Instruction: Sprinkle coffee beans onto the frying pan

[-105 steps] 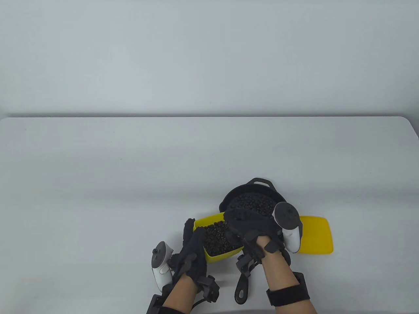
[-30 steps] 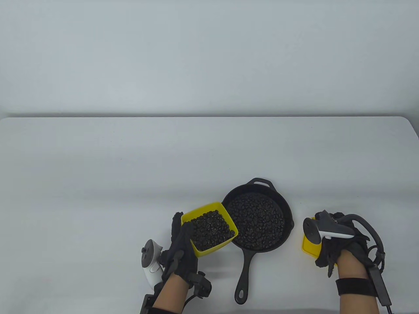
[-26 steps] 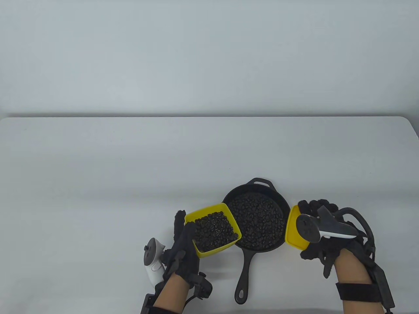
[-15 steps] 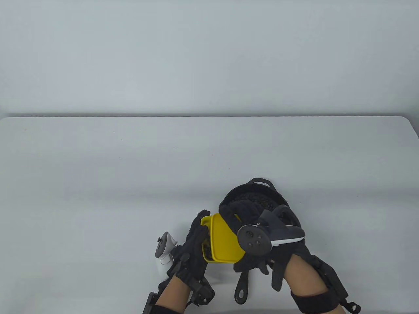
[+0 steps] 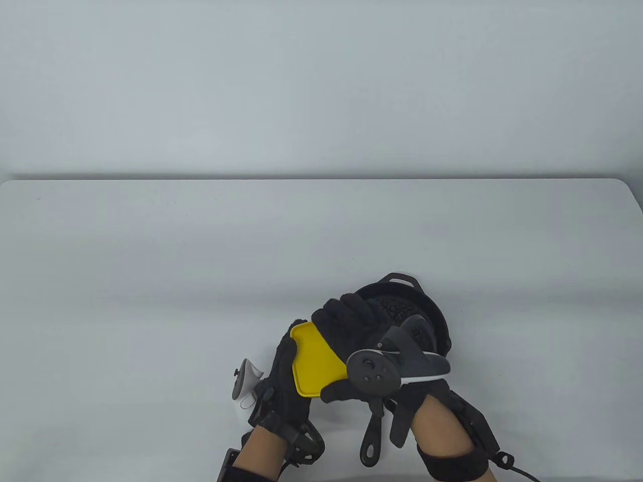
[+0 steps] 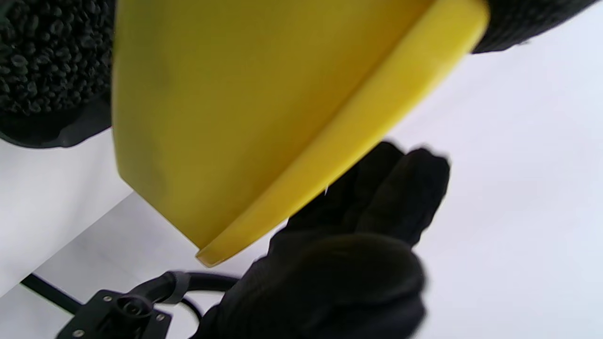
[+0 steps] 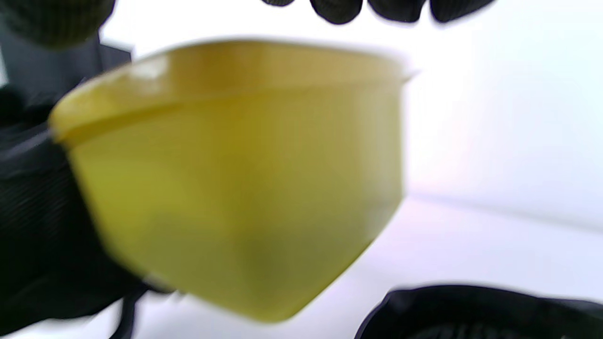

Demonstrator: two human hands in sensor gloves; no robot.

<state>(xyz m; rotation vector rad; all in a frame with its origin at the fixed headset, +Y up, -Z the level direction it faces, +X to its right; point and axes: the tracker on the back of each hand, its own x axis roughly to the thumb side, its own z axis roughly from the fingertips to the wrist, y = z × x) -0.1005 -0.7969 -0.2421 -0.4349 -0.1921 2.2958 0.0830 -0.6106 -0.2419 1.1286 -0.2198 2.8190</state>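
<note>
We find no readable text, no label, brand, number or sign, on the yellow plastic box [image 6: 226, 117], its yellow lid [image 5: 316, 364], the black cast-iron frying pan [image 5: 432, 321], the trackers, or the white table [image 5: 150, 276]

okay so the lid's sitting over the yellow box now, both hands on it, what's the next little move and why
Probably press the yellow lid down with the right hand until it seats on the yellow box, while the left hand steadies the box. The lid covers the box, the right hand's fingers lie across it, and the frying pan already holds coffee beans. Whether the lid has clicked shut cannot be told.
</note>
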